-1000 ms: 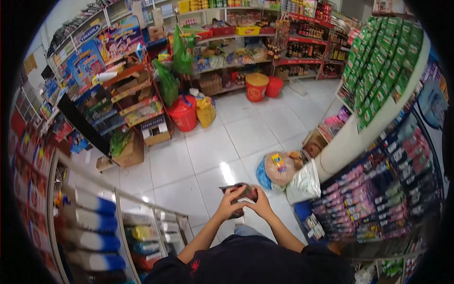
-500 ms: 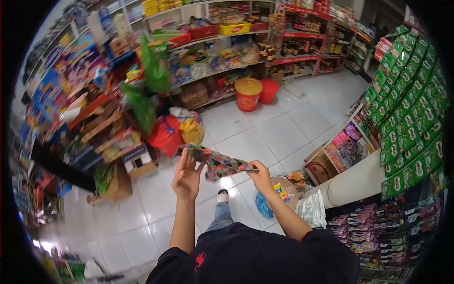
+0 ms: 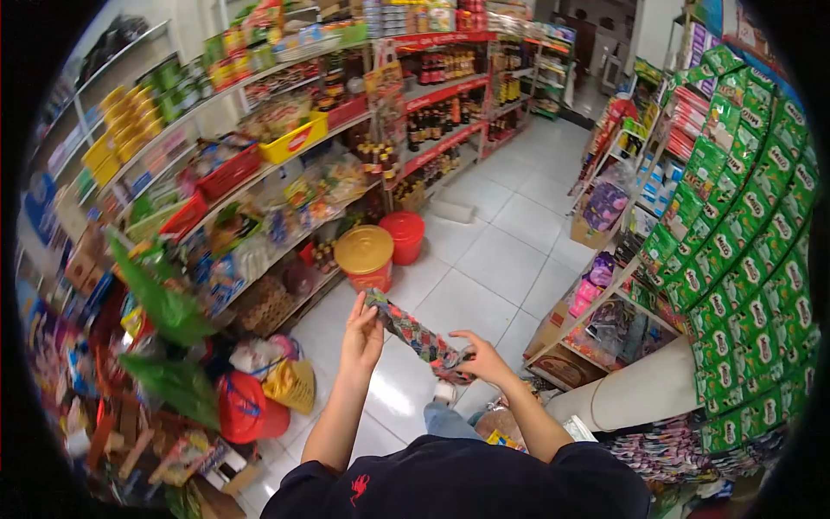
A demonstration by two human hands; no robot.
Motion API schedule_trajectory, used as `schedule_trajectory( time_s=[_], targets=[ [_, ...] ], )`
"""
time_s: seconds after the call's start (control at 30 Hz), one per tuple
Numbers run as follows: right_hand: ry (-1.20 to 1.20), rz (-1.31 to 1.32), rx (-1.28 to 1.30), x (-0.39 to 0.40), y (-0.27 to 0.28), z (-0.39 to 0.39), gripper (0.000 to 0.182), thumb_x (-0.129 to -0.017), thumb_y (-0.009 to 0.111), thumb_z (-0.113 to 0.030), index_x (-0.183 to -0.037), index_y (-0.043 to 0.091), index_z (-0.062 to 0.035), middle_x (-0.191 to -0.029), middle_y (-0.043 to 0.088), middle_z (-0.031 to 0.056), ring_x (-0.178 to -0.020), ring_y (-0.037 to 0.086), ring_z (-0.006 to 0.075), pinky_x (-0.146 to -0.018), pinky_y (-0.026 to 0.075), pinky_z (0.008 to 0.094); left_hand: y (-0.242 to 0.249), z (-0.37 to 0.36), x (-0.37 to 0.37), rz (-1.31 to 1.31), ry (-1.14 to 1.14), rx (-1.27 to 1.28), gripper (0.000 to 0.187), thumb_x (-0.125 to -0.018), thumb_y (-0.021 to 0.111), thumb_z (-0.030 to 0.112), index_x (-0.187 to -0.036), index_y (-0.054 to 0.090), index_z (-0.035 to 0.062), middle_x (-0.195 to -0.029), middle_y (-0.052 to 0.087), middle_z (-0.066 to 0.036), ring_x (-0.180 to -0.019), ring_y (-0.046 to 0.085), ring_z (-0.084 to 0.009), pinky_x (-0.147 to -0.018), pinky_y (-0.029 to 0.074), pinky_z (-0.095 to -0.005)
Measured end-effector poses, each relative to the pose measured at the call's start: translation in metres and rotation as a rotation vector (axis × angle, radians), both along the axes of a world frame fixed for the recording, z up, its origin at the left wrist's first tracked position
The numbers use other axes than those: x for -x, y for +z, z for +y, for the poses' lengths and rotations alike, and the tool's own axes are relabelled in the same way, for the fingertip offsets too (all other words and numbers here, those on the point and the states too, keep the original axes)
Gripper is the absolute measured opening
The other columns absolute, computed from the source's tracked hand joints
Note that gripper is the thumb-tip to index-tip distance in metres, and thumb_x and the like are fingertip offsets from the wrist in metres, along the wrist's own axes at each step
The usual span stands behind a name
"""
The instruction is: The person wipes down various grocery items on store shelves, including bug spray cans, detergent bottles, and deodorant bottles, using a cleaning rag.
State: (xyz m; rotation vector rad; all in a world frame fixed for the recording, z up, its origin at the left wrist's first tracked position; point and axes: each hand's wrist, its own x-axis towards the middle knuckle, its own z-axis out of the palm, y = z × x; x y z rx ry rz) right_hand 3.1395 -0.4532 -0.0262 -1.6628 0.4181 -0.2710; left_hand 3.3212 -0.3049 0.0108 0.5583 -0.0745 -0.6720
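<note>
A folded strip of patterned cloth (image 3: pixel 418 338), red, dark and grey-green, stretches slantwise between my two hands over the tiled floor. My left hand (image 3: pixel 362 336) is closed on its upper left end, with the fingertips at the edge. At the lower right end, my right hand (image 3: pixel 486 360) pinches the cloth, its index finger lifted off. What exactly the cloth is, I cannot make out.
A red bucket with a gold lid (image 3: pixel 364 252) and a smaller red bucket (image 3: pixel 402 235) stand ahead by the shelves. Green sachet strips (image 3: pixel 743 233) hang at right above a white cylinder (image 3: pixel 644 385). Another red bucket (image 3: pixel 251 406) and a yellow bag (image 3: pixel 290 386) are left.
My view has turned right, along the aisle, and a foot has stepped forward. The cloth now slopes more steeply, its right end lower. My right index finger has lifted.
</note>
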Motion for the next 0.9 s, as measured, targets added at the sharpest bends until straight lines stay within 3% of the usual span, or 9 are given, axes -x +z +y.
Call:
schedule_trajectory(
  time_s=[0.13,0.27,0.4,0.53,0.6,0.67,0.77,0.8,0.9],
  targets=[
    [0.174,0.257,0.323,-0.060,-0.030,-0.105,0.042,-0.067,0.068,-0.027,-0.100,0.057,-0.0037,-0.082,0.062,0.0062,-0.071,0.056,0.0121,-0.068,0.043,0.0266,0.005,-0.131,-0.069,0.065,-0.099,0.036,0.049,-0.073,0.046,-0.011,-0.119,0.035,0.0028,-0.102,0.051,-0.007,-0.087,0.053,-0.0168,-0.075,0.046,-0.0252],
    [-0.190,-0.079,0.244,-0.121,-0.053,-0.217,0.022,-0.072,0.062,-0.013,-0.089,0.059,0.0006,-0.064,0.058,0.0030,-0.061,0.050,0.0079,-0.058,0.041,0.0226,0.015,-0.256,-0.149,-0.121,-0.023,0.007,0.037,-0.067,0.050,-0.015,-0.100,0.049,0.0007,-0.095,0.055,-0.009,-0.085,0.055,-0.0186,-0.075,0.047,-0.0272],
    [-0.454,-0.035,-0.016,-0.162,-0.038,-0.339,0.011,-0.071,0.054,-0.001,-0.081,0.058,-0.0008,-0.063,0.053,0.0000,-0.057,0.044,0.0041,-0.048,0.032,0.0185,0.010,-0.364,-0.207,-0.316,0.073,-0.036,0.031,-0.064,0.049,-0.016,-0.089,0.051,0.0018,-0.088,0.055,-0.008,-0.079,0.054,-0.0162,-0.070,0.046,-0.0264],
    [-0.714,-0.195,-0.130,-0.206,-0.016,-0.478,0.005,-0.066,0.049,0.002,-0.069,0.052,-0.0001,-0.060,0.049,-0.0014,-0.057,0.042,0.0043,-0.049,0.034,0.0198,-0.009,-0.471,-0.229,-0.518,-0.238,-0.307,0.036,-0.058,0.038,-0.018,-0.084,0.051,0.0024,-0.084,0.054,-0.007,-0.079,0.051,-0.0140,-0.070,0.042,-0.0222],
    [-0.782,-0.264,-0.084,-0.225,-0.016,-0.547,0.006,-0.065,0.047,0.002,-0.068,0.052,-0.0007,-0.060,0.048,-0.0019,-0.057,0.042,0.0043,-0.050,0.034,0.0197,-0.034,-0.539,-0.243,-0.753,-0.327,-0.404,0.042,-0.056,0.038,-0.013,-0.092,0.052,0.0016,-0.079,0.052,-0.004,-0.076,0.051,-0.0122,-0.065,0.042,-0.0199],
    [-0.702,-0.264,-0.180,-0.243,0.001,-0.614,0.006,-0.065,0.048,0.002,-0.068,0.050,-0.0019,-0.061,0.048,-0.0019,-0.058,0.044,0.0049,-0.051,0.034,0.0191,-0.052,-0.610,-0.257,-0.628,-0.639,-0.339,0.052,-0.053,0.040,-0.008,-0.104,0.050,0.0019,-0.074,0.047,-0.001,-0.071,0.051,-0.0106,-0.058,0.041,-0.0187],
    [-0.643,-0.239,-0.165,-0.257,-0.002,-0.722,0.010,-0.063,0.048,0.005,-0.069,0.049,-0.0019,-0.064,0.049,-0.0013,-0.059,0.045,0.0054,-0.054,0.036,0.0183,-0.052,-0.718,-0.258,-0.952,-0.886,-0.460,0.051,-0.068,0.063,0.020,-0.115,0.045,0.0063,-0.073,0.043,0.001,-0.067,0.048,-0.0090,-0.053,0.038,-0.0203],
    [-0.590,-0.213,-0.150,-0.264,0.006,-0.756,0.011,-0.062,0.048,0.006,-0.069,0.049,-0.0019,-0.064,0.049,-0.0010,-0.060,0.045,0.0054,-0.054,0.036,0.0183,-0.049,-0.755,-0.263,-1.257,-0.883,-0.534,0.044,-0.068,0.065,0.025,-0.104,0.052,0.0022,-0.072,0.046,-0.001,-0.065,0.047,-0.0088,-0.054,0.038,-0.0219],
    [-0.692,-0.171,-0.115,-0.274,0.015,-0.842,0.011,-0.062,0.049,0.006,-0.069,0.049,-0.0020,-0.064,0.048,-0.0016,-0.061,0.044,0.0046,-0.055,0.037,0.0194,-0.067,-0.870,-0.292,-1.117,-1.145,-0.646,0.030,-0.070,0.064,0.023,-0.087,0.057,-0.0005,-0.073,0.050,-0.006,-0.063,0.046,-0.0106,-0.057,0.039,-0.0250]
  ],
)
